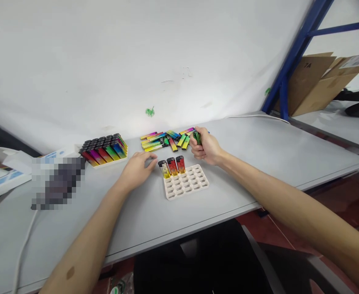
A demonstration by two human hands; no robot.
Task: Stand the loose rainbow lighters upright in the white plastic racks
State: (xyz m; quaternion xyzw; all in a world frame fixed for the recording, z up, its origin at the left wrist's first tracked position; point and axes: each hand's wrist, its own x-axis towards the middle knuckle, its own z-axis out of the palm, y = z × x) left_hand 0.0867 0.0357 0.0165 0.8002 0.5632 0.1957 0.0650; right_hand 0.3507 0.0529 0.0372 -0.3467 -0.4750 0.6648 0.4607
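Note:
My right hand [207,147] is closed around a green lighter [197,138], just beyond the right part of a white tray. This tray [187,195] has rows of slots, and three lighters stand upright in its back left slots: one clear and yellow [165,168], then two red and yellow [172,166]. To the left of them, my left hand [138,169] rests low over the table, its thumb apart from the fingers and nothing visible in it. Behind both hands lies a loose pile of shiny multicoloured lighters [158,141].
A second tray [110,162], packed with upright lighters, stands at the back left. Nearer the left edge are a pixelated dark object [61,183], white and blue boxes [11,179] and a white cable [26,241]. Cardboard boxes [317,85] sit beyond a blue frame [285,77].

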